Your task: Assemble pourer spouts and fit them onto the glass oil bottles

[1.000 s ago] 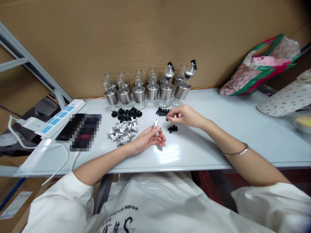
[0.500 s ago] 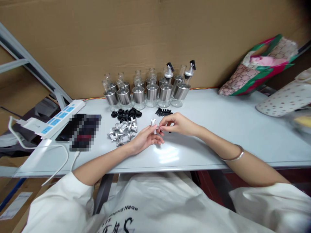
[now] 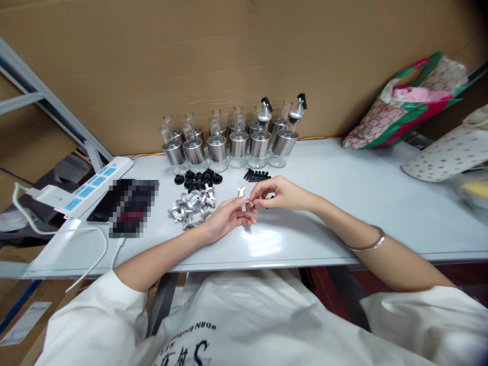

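My left hand (image 3: pixel 230 216) pinches a silver pourer spout (image 3: pixel 242 193) between thumb and fingers, its forked end pointing up. Close against its right side, the fingertips of my right hand (image 3: pixel 280 193) are closed in a pinch; what they hold, if anything, is too small to make out. Left of my hands lies a pile of silver pourer spouts (image 3: pixel 193 207). Black stoppers (image 3: pixel 204 178) are heaped just behind that pile. A row of small black flaps (image 3: pixel 257 175) lies behind my right hand, partly covered by it.
Glass bottles with steel sleeves (image 3: pixel 238 145) stand in rows at the back; two at the right carry pourers (image 3: pixel 296 112). On the left are a power strip (image 3: pixel 95 185) and a phone (image 3: pixel 110 201). A patterned bag (image 3: pixel 381 117) and a dotted white container (image 3: pixel 446 152) occupy the right.
Almost nothing differs. Both hands stay together around the pourer spout, with only a very slight shift of the fingers.
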A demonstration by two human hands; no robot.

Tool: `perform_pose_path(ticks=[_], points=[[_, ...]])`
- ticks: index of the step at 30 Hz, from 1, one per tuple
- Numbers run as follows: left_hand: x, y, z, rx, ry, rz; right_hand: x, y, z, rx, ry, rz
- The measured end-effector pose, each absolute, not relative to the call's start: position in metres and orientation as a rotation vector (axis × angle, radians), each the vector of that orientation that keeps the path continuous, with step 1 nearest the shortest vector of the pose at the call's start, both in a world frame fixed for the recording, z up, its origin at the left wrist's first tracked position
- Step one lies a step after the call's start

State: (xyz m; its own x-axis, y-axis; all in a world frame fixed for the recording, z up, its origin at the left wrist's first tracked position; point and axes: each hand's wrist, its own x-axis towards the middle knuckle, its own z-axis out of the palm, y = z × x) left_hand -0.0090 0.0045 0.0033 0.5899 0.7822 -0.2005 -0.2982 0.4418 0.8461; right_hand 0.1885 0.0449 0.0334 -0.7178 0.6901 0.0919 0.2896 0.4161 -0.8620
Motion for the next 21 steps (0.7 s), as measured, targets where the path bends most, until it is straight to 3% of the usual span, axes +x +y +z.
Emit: perform_pose_path(ticks=[21], points=[[-0.01,0.0038,0.0055,0.877,0.623,0.725,0.1867,0.0406,0.0379,-0.898,-2.344,0.991]])
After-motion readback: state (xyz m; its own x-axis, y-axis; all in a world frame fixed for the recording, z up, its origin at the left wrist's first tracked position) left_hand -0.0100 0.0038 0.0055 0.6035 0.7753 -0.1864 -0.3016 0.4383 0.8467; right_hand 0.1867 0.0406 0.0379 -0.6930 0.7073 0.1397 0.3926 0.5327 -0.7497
